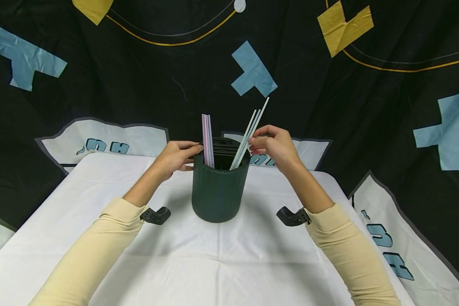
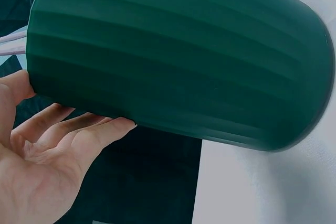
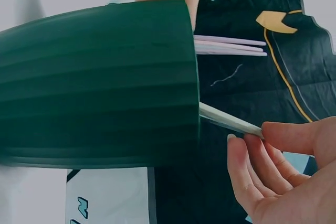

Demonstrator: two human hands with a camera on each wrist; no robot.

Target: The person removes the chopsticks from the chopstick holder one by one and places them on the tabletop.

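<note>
Room between pinkish sticks (image 1: 207, 140) and greenish sticks (image 1: 242, 146), dark slats (image 1: 225, 148) apparently behind.

"Where is the container (image 1: 219, 197)?"
"On the table (image 1: 176, 272), with the backdrop (image 1: 145, 93) behind it."
"And inside?"
"The left sticks (image 1: 208, 140) stand in its left part; the right sticks (image 1: 242, 146) slant out to the right."
"What flanks it?"
"The left hand (image 1: 178, 157) touches its left side near the top; the right hand (image 1: 273, 146) is on the right sticks, right of the container's top."
</note>
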